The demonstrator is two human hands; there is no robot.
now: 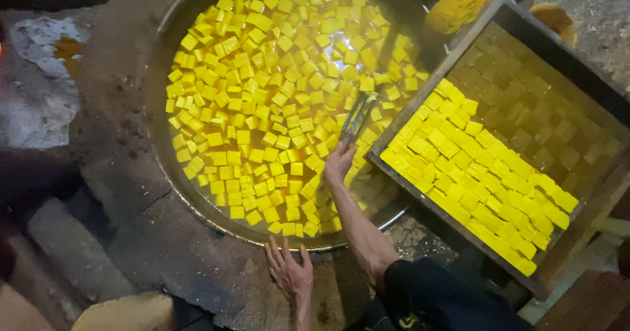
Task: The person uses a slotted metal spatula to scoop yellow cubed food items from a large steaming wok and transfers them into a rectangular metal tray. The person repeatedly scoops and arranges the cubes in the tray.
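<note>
Over the big pan of yellow cubes, my right hand has its fingers clamped on tongs pointing far-right toward the tray; my left hand rests, fingers spread, on the near rim.

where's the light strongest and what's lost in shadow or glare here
Head view: light falls brightest on the yellow cubes in the round pan; glare streaks the liquid near the tongs in the right hand; the tray far half and the frame's left edge sink into shadow.
</note>
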